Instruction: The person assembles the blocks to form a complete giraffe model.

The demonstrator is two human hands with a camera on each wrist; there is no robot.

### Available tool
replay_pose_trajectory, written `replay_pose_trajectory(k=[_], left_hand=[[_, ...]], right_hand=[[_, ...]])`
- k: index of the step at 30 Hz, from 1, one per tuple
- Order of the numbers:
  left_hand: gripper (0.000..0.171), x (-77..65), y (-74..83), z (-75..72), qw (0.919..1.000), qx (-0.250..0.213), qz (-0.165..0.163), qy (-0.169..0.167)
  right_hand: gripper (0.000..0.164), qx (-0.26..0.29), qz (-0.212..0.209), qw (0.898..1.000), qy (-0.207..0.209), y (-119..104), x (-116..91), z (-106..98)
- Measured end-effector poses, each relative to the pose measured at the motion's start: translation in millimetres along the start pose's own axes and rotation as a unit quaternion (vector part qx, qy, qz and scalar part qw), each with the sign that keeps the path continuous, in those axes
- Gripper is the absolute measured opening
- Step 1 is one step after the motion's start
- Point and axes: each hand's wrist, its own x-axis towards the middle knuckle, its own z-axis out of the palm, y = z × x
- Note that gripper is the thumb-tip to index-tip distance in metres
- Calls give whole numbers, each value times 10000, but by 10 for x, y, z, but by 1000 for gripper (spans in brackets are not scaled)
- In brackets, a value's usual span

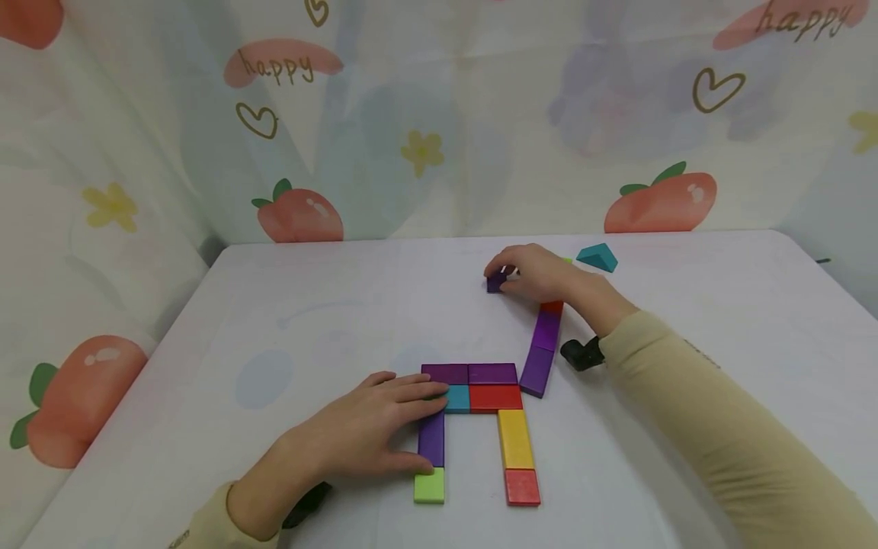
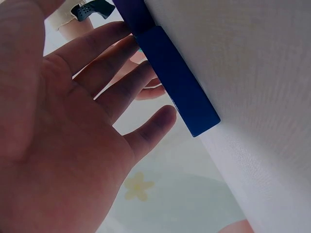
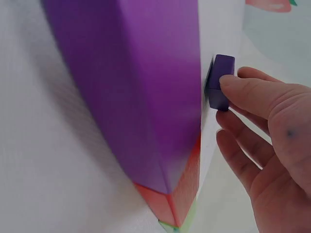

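At the far side of the table my right hand (image 1: 538, 273) pinches a small dark purple block (image 3: 219, 92) between thumb and fingers. A slanting strip begins below that hand, with two purple blocks (image 1: 546, 329) and an orange-red block (image 1: 552, 307). My left hand (image 1: 363, 427) lies with straight fingers at the left side of a flat block figure. Its fingertips reach a teal block (image 1: 458, 399), and its thumb rests by a light green block (image 1: 429, 486) and a blue-purple block (image 1: 431, 442). Two dark purple blocks (image 1: 492, 374) top the figure, above a red block (image 1: 495, 399).
A yellow block (image 1: 515, 439) and a red square block (image 1: 523, 488) form the figure's right leg. Beyond my right wrist lies a loose teal angled block (image 1: 597, 258). The white table (image 1: 329, 305) ends at a patterned curtain (image 1: 480, 114).
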Motion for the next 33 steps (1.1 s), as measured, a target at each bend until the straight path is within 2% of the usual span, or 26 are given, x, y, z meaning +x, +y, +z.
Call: replay_pose_trajectory(k=[4,13,26,33], left_hand=[[75,-4,-3,5,10000,-22,12,14],[74,-18,-17,10,9999,-5,98,91],[74,-15,-5,8,9999,-47,86,80],[74,-11,0,1,9998,-14,147,106]], right_hand=[[33,12,64,9996,277,77,-15,-76],[33,160,510,9940,957,302,-96,-266],[34,136,1133,9881,1029,609,-215,-405],[32,180,1235,9871,1007,752,-272,-398]])
